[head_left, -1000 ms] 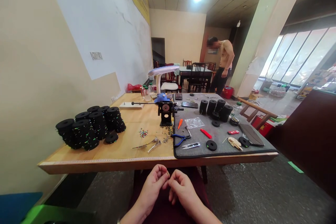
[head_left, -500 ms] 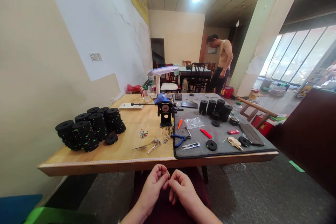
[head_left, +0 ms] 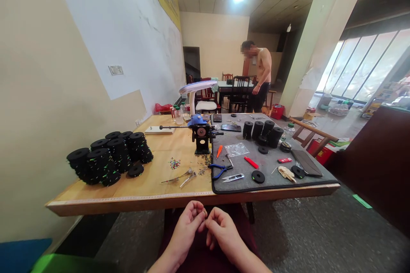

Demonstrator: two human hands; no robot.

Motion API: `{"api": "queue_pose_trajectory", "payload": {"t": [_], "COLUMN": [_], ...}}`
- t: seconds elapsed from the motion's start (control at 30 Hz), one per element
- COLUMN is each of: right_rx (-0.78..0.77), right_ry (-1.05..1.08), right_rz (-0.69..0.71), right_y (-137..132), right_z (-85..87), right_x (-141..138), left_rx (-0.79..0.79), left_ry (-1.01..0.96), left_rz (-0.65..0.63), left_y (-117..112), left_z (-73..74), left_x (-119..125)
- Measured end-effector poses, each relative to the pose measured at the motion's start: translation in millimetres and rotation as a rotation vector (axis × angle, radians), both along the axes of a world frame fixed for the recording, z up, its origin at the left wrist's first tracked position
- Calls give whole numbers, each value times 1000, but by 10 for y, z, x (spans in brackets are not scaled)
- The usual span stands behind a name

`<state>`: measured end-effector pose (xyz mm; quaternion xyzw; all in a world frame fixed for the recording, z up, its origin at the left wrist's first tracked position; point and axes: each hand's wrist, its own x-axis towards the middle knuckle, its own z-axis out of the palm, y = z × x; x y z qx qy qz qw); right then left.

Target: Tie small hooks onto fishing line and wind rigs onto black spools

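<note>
My left hand (head_left: 189,225) and my right hand (head_left: 221,227) are held close together over my lap, just below the table's front edge. Thumb and fingers are pinched on each. Something tiny and yellowish shows at the left fingertips, too small to name; whatever the right fingers pinch is hidden. Beyond them on the wooden table (head_left: 128,192) lie thin swivel-like pieces with fine strands (head_left: 188,178), a heap of coloured beads (head_left: 174,163) and scattered small metal bits (head_left: 202,166). Blue-handled pliers (head_left: 219,171) and thread snips (head_left: 233,177) rest on the grey mat (head_left: 237,160).
Stacks of black foam spools (head_left: 118,153) stand at the left, more black spools (head_left: 268,128) at the back right. A black hand-cranked winder (head_left: 201,138) and a lamp (head_left: 193,98) are mid-table. A phone (head_left: 231,128) and a red marker (head_left: 251,162) lie on the mat. A person (head_left: 261,72) stands beyond.
My hands keep nearly the same pinched pose. The person in the background has moved left, toward the far table.
</note>
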<state>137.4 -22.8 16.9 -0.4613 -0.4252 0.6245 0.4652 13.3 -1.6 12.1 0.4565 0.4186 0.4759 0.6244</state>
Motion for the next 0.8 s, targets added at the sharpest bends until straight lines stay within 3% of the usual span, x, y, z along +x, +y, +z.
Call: {"api": "queue_pose_trajectory", "payload": {"t": [0.53,0.7,0.8], "right_rx": [7,15,18], "right_ry": [19,29,3], "right_rz": [-5,6,20], "right_y": [7,18,29], "right_z": [-34,-72,-104], "right_x": [5,20,35], "left_rx": [47,136,266], "left_ry": [23,107,236], "left_rz": [-5,7,31], "left_y": [-15,-17,-27], "left_z": [51,29,9], "left_x": [11,5,-19]}}
